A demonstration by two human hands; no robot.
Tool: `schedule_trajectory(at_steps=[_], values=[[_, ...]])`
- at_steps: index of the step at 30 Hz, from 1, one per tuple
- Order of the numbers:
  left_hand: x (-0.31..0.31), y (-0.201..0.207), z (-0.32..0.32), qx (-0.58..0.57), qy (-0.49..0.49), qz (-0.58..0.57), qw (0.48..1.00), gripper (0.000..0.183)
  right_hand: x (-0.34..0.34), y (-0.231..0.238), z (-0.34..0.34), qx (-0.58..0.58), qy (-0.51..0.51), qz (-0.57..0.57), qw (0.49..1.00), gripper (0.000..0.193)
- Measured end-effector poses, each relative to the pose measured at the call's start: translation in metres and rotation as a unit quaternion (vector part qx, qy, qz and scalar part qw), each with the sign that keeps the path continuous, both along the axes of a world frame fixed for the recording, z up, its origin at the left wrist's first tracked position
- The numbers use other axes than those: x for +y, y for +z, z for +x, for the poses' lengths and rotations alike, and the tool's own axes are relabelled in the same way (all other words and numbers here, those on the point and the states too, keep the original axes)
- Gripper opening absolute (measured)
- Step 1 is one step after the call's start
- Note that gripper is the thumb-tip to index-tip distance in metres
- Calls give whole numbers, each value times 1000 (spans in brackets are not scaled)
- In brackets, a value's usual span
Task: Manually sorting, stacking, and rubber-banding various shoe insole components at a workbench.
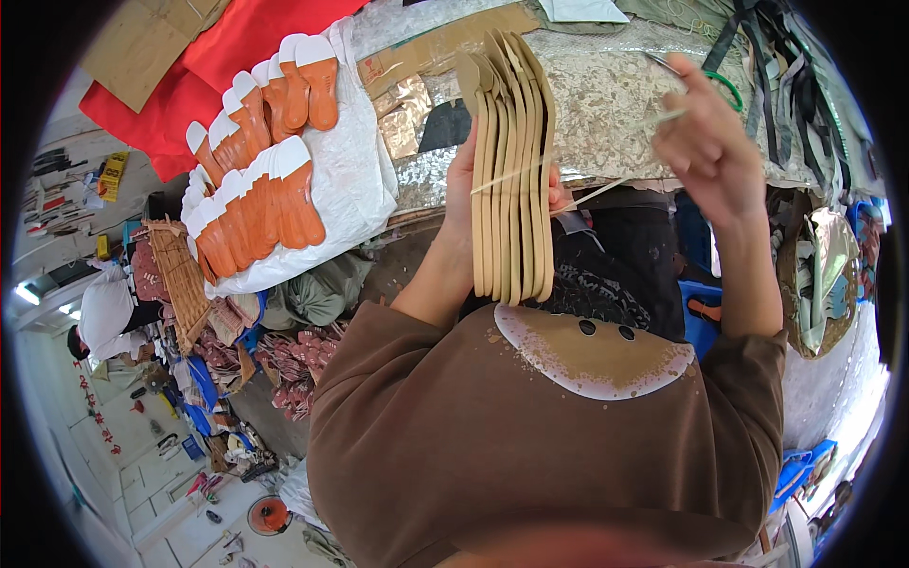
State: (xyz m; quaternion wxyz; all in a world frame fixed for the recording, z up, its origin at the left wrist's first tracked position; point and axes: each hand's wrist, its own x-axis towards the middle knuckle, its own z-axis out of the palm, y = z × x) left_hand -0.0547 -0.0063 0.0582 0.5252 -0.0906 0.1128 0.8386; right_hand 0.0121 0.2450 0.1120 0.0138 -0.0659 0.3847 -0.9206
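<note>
At the near edge of the table [606, 104], the left hand [461, 185] clasps the tan soles [511, 237], fingers wrapped around them. Toward the table's right, the right hand [708, 142], fingers curled, pinches a cord [595, 194].

Brn short-slv tee [549, 454] w/ tan/wht print [592, 364].

Red cloth [222, 62], brown cardboard [142, 43], black straps [765, 66]

The insole stack [511, 232] is between 2 insole rows [254, 210] on a sheet [355, 189], left, and straps [757, 43], right.
</note>
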Motion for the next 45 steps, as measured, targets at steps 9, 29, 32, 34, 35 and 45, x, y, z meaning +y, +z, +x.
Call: schedule_trajectory(at_steps=[9, 29, 32, 34, 35, 45], values=[[22, 0, 10, -11, 4, -1, 1000, 76, -11, -29, -22, 187, -456, 245, 835, 34], [18, -3, -1, 57, 121, 104, 986, 79, 7, -46, 34, 58, 92, 95, 990, 41], [22, -1, 7, 42, 128, 60, 989, 77, -65, 2, 12, -19, -128, -171, 977, 31], [28, 8, 15, 44, 78, 52, 995, 75, -70, -1, 3, -116, -300, -253, 912, 28], [30, 10, 19, 40, 83, 55, 994, 75, -60, -24, -7, 72, -418, 144, 894, 27], [36, 3, 27, -86, 35, 108, 990, 74, -63, -16, -14, 77, -199, 91, 973, 142]])
